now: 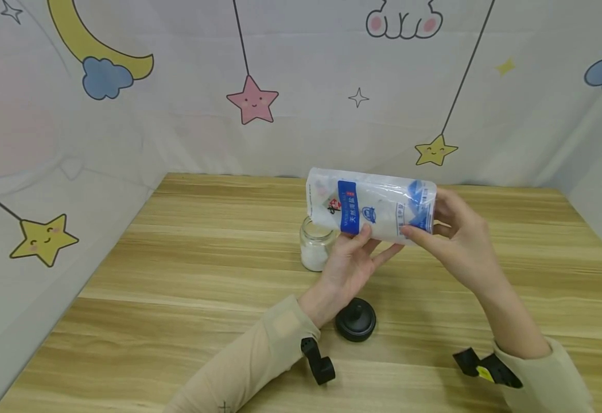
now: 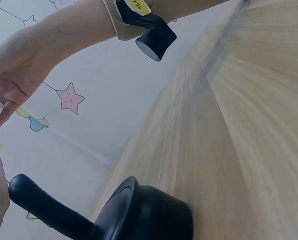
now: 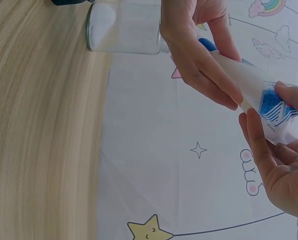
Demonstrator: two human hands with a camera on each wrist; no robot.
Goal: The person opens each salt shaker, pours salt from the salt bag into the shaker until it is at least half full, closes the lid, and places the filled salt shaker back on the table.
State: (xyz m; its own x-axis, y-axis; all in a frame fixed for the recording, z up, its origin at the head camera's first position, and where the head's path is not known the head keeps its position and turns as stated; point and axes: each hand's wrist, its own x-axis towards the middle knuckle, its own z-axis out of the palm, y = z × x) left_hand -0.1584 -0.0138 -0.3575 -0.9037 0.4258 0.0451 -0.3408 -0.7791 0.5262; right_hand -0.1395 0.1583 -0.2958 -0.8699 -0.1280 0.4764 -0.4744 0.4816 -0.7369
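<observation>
A white and blue bag of sea salt (image 1: 383,203) is held almost level in the air, its left end over the mouth of a glass jar (image 1: 313,252) with white grains in its lower part. My left hand (image 1: 344,267) holds the bag from below, thumb on the printed front. At the bag's right end, my right hand (image 1: 466,246) grips it between thumb and fingers. The right wrist view shows both hands on the bag (image 3: 248,80) and the jar (image 3: 131,30) beyond. Whether grains are flowing out is not visible.
A round black lid with a knob (image 1: 356,321) lies on the wooden table (image 1: 177,275) nearer to me than the jar, close to my left wrist. Behind the table hangs a pale cloth (image 1: 301,137) printed with stars and a moon.
</observation>
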